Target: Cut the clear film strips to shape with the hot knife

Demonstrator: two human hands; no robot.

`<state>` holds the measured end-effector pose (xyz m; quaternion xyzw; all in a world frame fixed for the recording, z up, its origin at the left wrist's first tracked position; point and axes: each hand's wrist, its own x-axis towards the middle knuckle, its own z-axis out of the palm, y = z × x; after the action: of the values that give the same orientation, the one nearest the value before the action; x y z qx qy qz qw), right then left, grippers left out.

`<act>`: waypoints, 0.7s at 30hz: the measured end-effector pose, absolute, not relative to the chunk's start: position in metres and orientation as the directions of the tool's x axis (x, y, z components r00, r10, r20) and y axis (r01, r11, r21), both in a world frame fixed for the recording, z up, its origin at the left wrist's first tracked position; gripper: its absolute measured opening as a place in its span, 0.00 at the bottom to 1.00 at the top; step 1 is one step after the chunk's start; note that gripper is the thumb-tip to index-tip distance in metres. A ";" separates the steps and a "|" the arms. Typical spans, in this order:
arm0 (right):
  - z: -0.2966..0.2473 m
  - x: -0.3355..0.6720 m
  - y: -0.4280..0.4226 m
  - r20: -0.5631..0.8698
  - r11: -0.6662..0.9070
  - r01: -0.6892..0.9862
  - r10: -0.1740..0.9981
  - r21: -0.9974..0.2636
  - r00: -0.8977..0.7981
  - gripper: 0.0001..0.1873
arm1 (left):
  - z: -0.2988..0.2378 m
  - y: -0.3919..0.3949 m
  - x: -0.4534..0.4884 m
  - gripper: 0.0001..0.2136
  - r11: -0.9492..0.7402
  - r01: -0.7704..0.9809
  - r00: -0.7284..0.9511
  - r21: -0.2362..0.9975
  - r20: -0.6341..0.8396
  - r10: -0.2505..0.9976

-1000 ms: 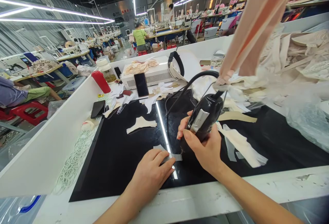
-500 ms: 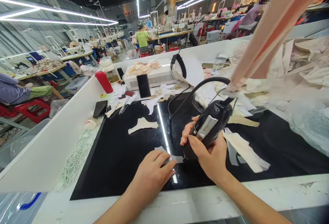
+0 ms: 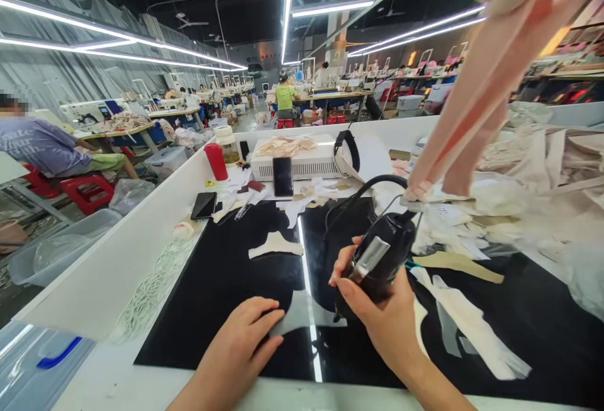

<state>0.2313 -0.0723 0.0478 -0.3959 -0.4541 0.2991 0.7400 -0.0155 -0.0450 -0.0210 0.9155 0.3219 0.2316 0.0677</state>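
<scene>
Hands (image 3: 389, 320) apart, black tool (image 3: 389, 255) in right, long axis slanting up-right

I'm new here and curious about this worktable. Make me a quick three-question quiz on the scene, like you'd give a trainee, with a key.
1. Multiple choice: what does the right hand hold?
A) a pen
B) a black tool
C) a spoon

2. True or false: the phone stands upright in front of the white box.

3. Fill in: as seen in the picture, the left hand has its fingers by the ____ end of the grey piece.

Key: 1. B; 2. true; 3. left
</scene>
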 end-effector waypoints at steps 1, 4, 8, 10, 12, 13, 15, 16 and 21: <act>0.047 0.227 -0.072 0.426 0.506 -0.112 0.809 -0.855 0.405 0.22 | -0.022 -0.047 -0.020 0.14 -0.770 0.569 0.674 0.288 0.373 0.637; 0.044 0.214 -0.071 0.400 0.502 -0.208 0.830 -0.840 0.388 0.23 | -0.021 -0.053 -0.026 0.12 -0.737 0.579 0.654 0.350 0.340 0.676; 0.042 0.200 -0.067 0.411 0.502 -0.272 0.850 -0.821 0.330 0.23 | -0.019 -0.056 -0.026 0.14 -0.694 0.577 0.624 0.431 0.315 0.715; 0.041 0.194 -0.064 0.421 0.504 -0.284 0.854 -0.816 0.307 0.23 | -0.018 -0.056 -0.025 0.15 -0.679 0.572 0.609 0.460 0.317 0.727; 0.040 0.189 -0.061 0.429 0.507 -0.297 0.855 -0.809 0.292 0.24 | -0.018 -0.056 -0.024 0.15 -0.680 0.561 0.603 0.472 0.330 0.726; 0.039 0.187 -0.060 0.434 0.510 -0.304 0.855 -0.805 0.283 0.23 | -0.018 -0.057 -0.023 0.15 -0.682 0.558 0.601 0.473 0.337 0.725; 0.037 0.182 -0.057 0.440 0.509 -0.315 0.857 -0.801 0.266 0.23 | -0.019 -0.057 -0.020 0.13 -0.683 0.558 0.594 0.471 0.347 0.725; 0.036 0.180 -0.056 0.441 0.507 -0.318 0.860 -0.801 0.258 0.23 | -0.019 -0.057 -0.019 0.12 -0.679 0.562 0.586 0.472 0.351 0.730; 0.034 0.170 -0.055 0.441 0.502 -0.336 0.864 -0.797 0.244 0.24 | -0.020 -0.058 -0.013 0.05 -0.646 0.577 0.555 0.499 0.341 0.759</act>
<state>0.1705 -0.0545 0.0340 -0.2874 -0.4596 0.4082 0.7345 -0.0134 -0.0578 -0.0205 0.8656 0.3858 0.2718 0.1673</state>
